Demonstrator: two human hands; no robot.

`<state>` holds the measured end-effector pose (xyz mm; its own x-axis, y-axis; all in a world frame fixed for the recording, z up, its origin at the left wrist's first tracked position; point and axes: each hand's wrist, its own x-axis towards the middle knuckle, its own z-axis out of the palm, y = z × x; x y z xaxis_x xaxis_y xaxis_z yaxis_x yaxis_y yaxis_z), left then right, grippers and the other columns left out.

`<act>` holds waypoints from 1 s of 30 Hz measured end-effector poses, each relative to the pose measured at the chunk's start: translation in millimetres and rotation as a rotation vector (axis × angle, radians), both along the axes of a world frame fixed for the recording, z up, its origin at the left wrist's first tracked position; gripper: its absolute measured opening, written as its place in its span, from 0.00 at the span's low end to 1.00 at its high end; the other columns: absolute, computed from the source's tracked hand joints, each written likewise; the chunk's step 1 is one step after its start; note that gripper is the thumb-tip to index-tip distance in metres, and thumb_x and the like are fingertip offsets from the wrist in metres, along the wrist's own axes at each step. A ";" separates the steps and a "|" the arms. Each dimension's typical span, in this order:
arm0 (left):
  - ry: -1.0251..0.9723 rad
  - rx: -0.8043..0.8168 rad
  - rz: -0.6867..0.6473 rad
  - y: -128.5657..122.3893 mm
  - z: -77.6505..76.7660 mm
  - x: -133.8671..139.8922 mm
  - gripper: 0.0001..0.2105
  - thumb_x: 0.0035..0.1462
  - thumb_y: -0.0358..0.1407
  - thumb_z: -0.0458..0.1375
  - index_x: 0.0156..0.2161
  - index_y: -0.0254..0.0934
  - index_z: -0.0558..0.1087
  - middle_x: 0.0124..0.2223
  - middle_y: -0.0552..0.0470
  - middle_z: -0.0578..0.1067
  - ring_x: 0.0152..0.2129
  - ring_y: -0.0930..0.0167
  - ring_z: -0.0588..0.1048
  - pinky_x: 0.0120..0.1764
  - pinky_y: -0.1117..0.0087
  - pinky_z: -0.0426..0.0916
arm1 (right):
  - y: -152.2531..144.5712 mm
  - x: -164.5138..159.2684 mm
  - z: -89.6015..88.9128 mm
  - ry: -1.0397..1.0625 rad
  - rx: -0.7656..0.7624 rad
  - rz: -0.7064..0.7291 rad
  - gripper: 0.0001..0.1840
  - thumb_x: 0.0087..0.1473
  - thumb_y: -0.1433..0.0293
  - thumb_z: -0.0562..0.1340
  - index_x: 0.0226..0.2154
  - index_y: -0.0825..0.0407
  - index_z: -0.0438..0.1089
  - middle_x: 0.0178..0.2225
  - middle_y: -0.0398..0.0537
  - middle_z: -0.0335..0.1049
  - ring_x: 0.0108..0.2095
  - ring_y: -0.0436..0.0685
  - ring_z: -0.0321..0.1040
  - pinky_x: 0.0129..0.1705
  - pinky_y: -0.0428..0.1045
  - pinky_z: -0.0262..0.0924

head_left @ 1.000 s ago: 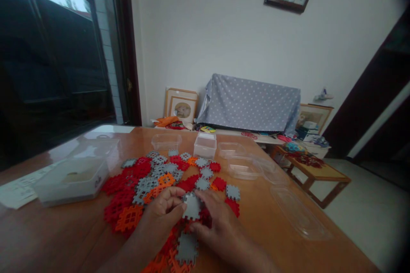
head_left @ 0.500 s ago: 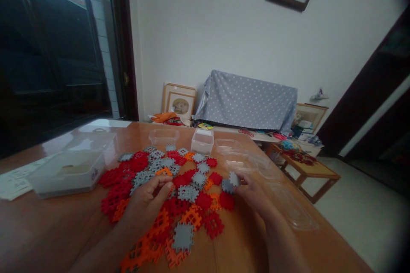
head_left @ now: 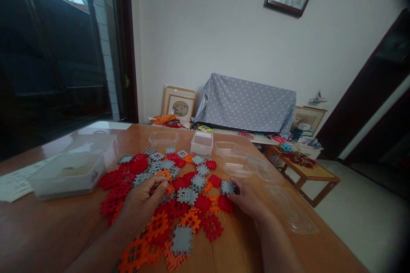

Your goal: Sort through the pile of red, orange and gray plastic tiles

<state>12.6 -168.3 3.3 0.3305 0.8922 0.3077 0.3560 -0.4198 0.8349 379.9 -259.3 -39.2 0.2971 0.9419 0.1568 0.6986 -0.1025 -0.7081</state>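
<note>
Red, orange and grey toothed interlocking tiles lie in a loose spread across the wooden table. My right hand [head_left: 246,199] is at the right edge of this spread, thumb and fingers closed around the near side of a grey tile [head_left: 227,187]. A red tile [head_left: 225,204] lies just below it. Over the left-middle of the spread is my left hand [head_left: 144,196], with thumb and fingers drawn together; whatever is between them is hidden. Beyond its fingertips sits an orange tile [head_left: 164,174]. A solid grey square tile [head_left: 182,239] rests nearer to me, partly over orange ones.
A translucent box [head_left: 68,175] stands at the left beside a printed paper sheet [head_left: 19,181]. Behind the tiles is a small white container [head_left: 202,143]. Clear plastic trays [head_left: 238,166] and a clear lid [head_left: 290,209] line the right side of the table [head_left: 237,243].
The grey tile that my right hand held raised and tilted has come down onto the grey tile at the right edge. My left hand has shifted slightly left. The view has tilted up a little.
</note>
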 end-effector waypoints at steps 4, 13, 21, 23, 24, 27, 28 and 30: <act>0.012 0.023 -0.002 1.0 -0.2 -1.2 0.14 0.62 0.47 0.54 0.43 0.42 0.75 0.40 0.55 0.80 0.39 0.66 0.76 0.43 0.69 0.68 | 0.3 1.7 -3.1 -0.020 -0.025 -0.012 0.33 0.46 0.65 0.68 0.56 0.50 0.69 0.56 0.55 0.70 0.53 0.64 0.68 0.58 0.60 0.60; -0.002 0.024 -0.007 3.4 3.0 -1.8 0.15 0.63 0.48 0.53 0.43 0.40 0.74 0.37 0.53 0.78 0.36 0.66 0.75 0.41 0.68 0.68 | 0.4 -1.4 0.5 -0.085 0.003 -0.007 0.25 0.50 0.60 0.65 0.50 0.51 0.74 0.52 0.54 0.74 0.51 0.64 0.70 0.55 0.60 0.62; -0.020 0.066 0.090 7.4 14.8 -13.5 0.15 0.63 0.46 0.52 0.42 0.39 0.75 0.36 0.53 0.78 0.35 0.67 0.76 0.39 0.70 0.68 | 0.2 -56.0 19.4 -0.168 0.149 0.004 0.25 0.59 0.56 0.59 0.55 0.49 0.71 0.53 0.54 0.72 0.55 0.65 0.66 0.60 0.62 0.58; -0.009 0.091 0.156 12.4 17.6 -20.8 0.15 0.63 0.46 0.51 0.41 0.38 0.74 0.36 0.52 0.78 0.35 0.67 0.76 0.39 0.70 0.67 | -1.1 -80.2 20.6 -0.171 0.157 0.088 0.25 0.60 0.55 0.59 0.56 0.47 0.70 0.55 0.53 0.72 0.56 0.65 0.66 0.61 0.61 0.58; 0.005 0.098 0.188 15.4 18.3 -25.0 0.16 0.63 0.46 0.50 0.41 0.38 0.74 0.37 0.52 0.78 0.36 0.67 0.76 0.40 0.69 0.67 | -2.5 -92.0 20.8 -0.168 0.149 0.127 0.26 0.60 0.54 0.59 0.58 0.45 0.69 0.56 0.52 0.71 0.58 0.65 0.65 0.62 0.62 0.57; 0.064 0.064 0.262 25.1 16.7 -38.1 0.19 0.63 0.48 0.48 0.44 0.37 0.74 0.40 0.49 0.79 0.38 0.65 0.77 0.41 0.67 0.68 | -7.5 -122.8 22.0 -0.147 0.079 0.252 0.34 0.57 0.50 0.62 0.64 0.40 0.62 0.64 0.50 0.63 0.64 0.69 0.57 0.64 0.66 0.52; 0.102 0.043 0.289 28.1 15.2 -42.2 0.20 0.63 0.49 0.49 0.46 0.36 0.74 0.42 0.47 0.80 0.40 0.64 0.77 0.43 0.66 0.68 | -9.0 -131.5 22.9 -0.143 0.044 0.304 0.38 0.56 0.49 0.63 0.66 0.38 0.58 0.67 0.49 0.58 0.66 0.70 0.53 0.65 0.68 0.50; 0.239 0.010 0.363 32.9 11.5 -49.5 0.25 0.60 0.53 0.51 0.51 0.36 0.73 0.49 0.42 0.79 0.47 0.60 0.76 0.49 0.62 0.66 | -10.2 -146.9 25.0 -0.153 -0.032 0.401 0.46 0.52 0.45 0.64 0.68 0.34 0.50 0.71 0.47 0.47 0.70 0.73 0.43 0.66 0.72 0.44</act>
<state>-36.9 -135.4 14.8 0.0591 0.9610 0.2700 0.6651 -0.2396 0.7072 233.0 -269.5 -14.2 -0.1182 0.9831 0.1395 0.7846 0.1785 -0.5938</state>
